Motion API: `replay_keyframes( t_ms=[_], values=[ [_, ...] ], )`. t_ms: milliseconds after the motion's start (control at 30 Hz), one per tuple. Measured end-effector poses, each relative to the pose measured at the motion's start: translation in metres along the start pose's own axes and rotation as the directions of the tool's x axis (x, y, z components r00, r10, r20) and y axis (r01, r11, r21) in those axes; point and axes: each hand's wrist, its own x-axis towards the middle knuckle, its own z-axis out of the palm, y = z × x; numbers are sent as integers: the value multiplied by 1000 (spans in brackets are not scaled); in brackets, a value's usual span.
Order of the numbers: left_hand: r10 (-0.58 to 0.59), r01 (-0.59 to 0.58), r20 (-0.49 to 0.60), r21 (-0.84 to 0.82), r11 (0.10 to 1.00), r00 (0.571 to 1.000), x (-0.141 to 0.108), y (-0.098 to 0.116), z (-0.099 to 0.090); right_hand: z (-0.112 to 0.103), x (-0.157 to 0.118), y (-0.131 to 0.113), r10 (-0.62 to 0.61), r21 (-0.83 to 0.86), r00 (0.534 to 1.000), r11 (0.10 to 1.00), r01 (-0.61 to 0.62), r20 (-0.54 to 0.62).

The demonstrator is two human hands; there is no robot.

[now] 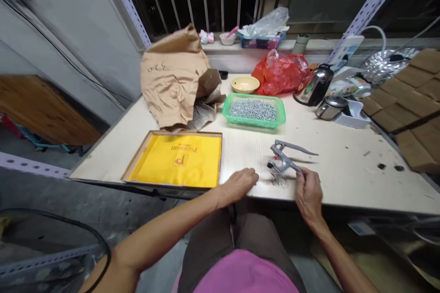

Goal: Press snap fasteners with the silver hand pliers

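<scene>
My right hand is closed round one handle of a grey metal hand tool, whose handles stand apart above the table. Under the tool's head lies a small heap of thin metal bits. At the table's front edge rests my left hand, palm down, its fingers bent together; anything beneath them is hidden. Left of it sits a shallow tray holding a yellow printed sheet. A green basket full of small silvery metal pieces stands beyond both hands.
A crumpled brown paper bag stands at the back left. Behind the basket are a cream bowl and a red plastic bag. A kettle and a metal pot stand right, near brown cardboard.
</scene>
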Motion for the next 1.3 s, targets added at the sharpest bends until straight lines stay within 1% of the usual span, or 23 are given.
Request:
replay_keyframes(
  t_ms=[167, 233, 267, 333, 400, 433, 467, 500, 533, 567, 600, 633, 700, 767, 833, 900, 933, 967, 1033, 1167, 1200, 1233, 1300],
  values=[
    [-50, 47, 54, 59, 997, 997, -5, 3, 2, 4, -4, 2, 23, 7, 1000, 1000, -23, -11],
    [-66, 62, 80, 46, 997, 995, -5, 3, -5, 5, -4, 2, 17, 11, 1000, 1000, -17, -17],
    [-75, 74, 75, 26, 997, 994, -2, 1, -12, 5, -5, 3, 16, 11, 1000, 1000, -16, -19],
    [-118, 118, 9, -12, 993, 993, 8, -6, -35, 5, -5, 3, 19, 1, 1000, 1000, -19, -19],
    [-193, 191, -137, -29, 981, 972, 28, -22, -67, 5, -5, 3, 23, -9, 1000, 1000, -23, -15],
    [-229, 229, -236, -28, 973, 945, 40, -32, -85, 5, -5, 3, 22, -11, 1000, 1000, -22, -11],
    [-235, 239, -322, -28, 971, 917, 53, -43, -103, 5, -5, 3, 20, -12, 1000, 1000, -20, -11],
    [-243, 254, -385, -24, 967, 890, 65, -55, -120, 5, -5, 3, 18, -11, 1000, 1000, -18, -10],
    [-270, 287, -419, -25, 958, 867, 75, -66, -134, 5, -5, 3, 18, -10, 1000, 1000, -18, -13],
    [-299, 318, -445, -34, 948, 844, 82, -77, -145, 5, -5, 2, 20, -12, 1000, 1000, -20, -15],
    [-335, 354, -469, -50, 934, 818, 85, -85, -151, 5, -5, 2, 24, -16, 999, 1000, -25, -20],
    [-367, 382, -486, -71, 921, 793, 83, -93, -154, 5, -5, 2, 31, -21, 999, 999, -32, -26],
    [-426, 428, -515, -123, 895, 744, 66, -103, -146, 5, -4, 1, 42, -28, 999, 999, -43, -32],
    [-508, 493, -518, -180, 851, 688, 36, -110, -127, 4, -4, 1, 45, -26, 999, 999, -45, -30],
    [-647, 614, -480, -250, 748, 593, 5, -118, -102, 3, -5, 0, 37, -18, 999, 999, -38, -17],
    [-790, 724, -387, -337, 602, 476, -17, -126, -79, 2, -5, 0, 26, -12, 1000, 1000, -26, -2],
    [-842, 759, -331, -376, 531, 426, -23, -130, -69, 1, -5, 0, 21, -12, 1000, 1000, -21, 8],
    [-879, 781, -281, -407, 473, 385, -26, -134, -61, 1, -5, 0, 15, -13, 1000, 1000, -15, 16],
    [-917, 808, -227, -436, 397, 329, -22, -138, -50, 1, -5, 0, 7, -15, 1000, 1000, -6, 24],
    [-938, 856, -260, -406, 321, 229, 1, -135, -40, 2, -5, 1, -3, -25, 1000, 1000, 4, 15],
    [-941, 865, -261, -395, 309, 217, 5, -133, -39, 2, -5, 1, -4, -31, 1000, 1000, 4, 15],
    [-943, 872, -255, -385, 303, 215, 8, -131, -37, 2, -6, 2, -3, -37, 1000, 999, 3, 19],
    [-944, 879, -240, -368, 303, 225, 11, -129, -34, 2, -6, 2, 5, -50, 1000, 999, -3, 31]
  ],
)
